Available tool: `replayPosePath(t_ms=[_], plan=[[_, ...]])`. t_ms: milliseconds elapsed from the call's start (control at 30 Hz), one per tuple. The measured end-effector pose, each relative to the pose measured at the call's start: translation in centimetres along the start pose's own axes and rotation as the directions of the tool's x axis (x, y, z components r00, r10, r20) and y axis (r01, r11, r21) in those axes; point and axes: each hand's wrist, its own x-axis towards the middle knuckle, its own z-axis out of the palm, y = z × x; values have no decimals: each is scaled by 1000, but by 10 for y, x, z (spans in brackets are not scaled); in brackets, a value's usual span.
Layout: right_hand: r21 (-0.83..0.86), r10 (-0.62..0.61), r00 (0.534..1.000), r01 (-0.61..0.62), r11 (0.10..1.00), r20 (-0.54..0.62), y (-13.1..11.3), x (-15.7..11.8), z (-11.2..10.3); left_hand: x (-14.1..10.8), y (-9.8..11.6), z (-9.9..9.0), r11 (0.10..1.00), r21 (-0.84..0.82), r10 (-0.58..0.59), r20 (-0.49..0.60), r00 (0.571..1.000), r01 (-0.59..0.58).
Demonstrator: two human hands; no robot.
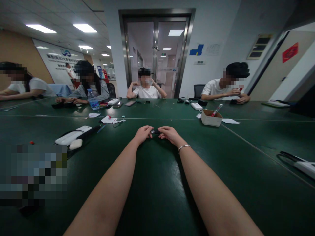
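Both arms reach forward over the green table (157,183). Between my hands is a small black piece with a shiny silver end (154,131); its kind is too small to make out. My left hand (143,135) pinches it at the silver end. On the black end, the thumb and fingers of my right hand (170,134) are closed. A silver bracelet (184,148) circles my right wrist. My fingertips hide part of the piece.
An open box (211,120) holding a red-and-clear item stands ahead right. White devices with cables (73,135) lie on the left, near paper scraps (109,120). A water bottle (93,101) stands farther back. Several people sit across the table.
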Motion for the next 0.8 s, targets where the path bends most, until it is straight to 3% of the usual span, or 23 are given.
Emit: replayPosePath(t_ms=[800], plan=[[33,8,1000,-7,999,-7,-1,-2,0,-1,-1,-1,998,37,48,35,998,-50]])
